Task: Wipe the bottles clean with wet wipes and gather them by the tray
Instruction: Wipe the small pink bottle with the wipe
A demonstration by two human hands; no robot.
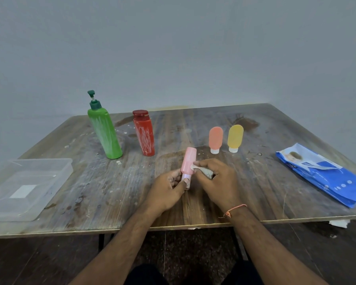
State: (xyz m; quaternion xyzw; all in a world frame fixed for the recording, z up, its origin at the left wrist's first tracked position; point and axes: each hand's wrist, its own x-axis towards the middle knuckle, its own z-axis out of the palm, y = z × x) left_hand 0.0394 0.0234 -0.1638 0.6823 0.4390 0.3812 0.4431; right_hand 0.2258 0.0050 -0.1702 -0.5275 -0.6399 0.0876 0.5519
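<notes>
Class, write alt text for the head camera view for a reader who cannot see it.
A person's left hand holds a pink bottle by its cap end while the right hand rubs it with a wet wipe. Four more bottles stand behind on the wooden table, a clear tray left, a wipes pack right.

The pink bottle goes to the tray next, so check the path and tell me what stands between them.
Nothing visible blocks it. The pink bottle, held in the left hand, has bare table between it and the tray. The green bottle and red bottle stand farther back, off that line.
</notes>
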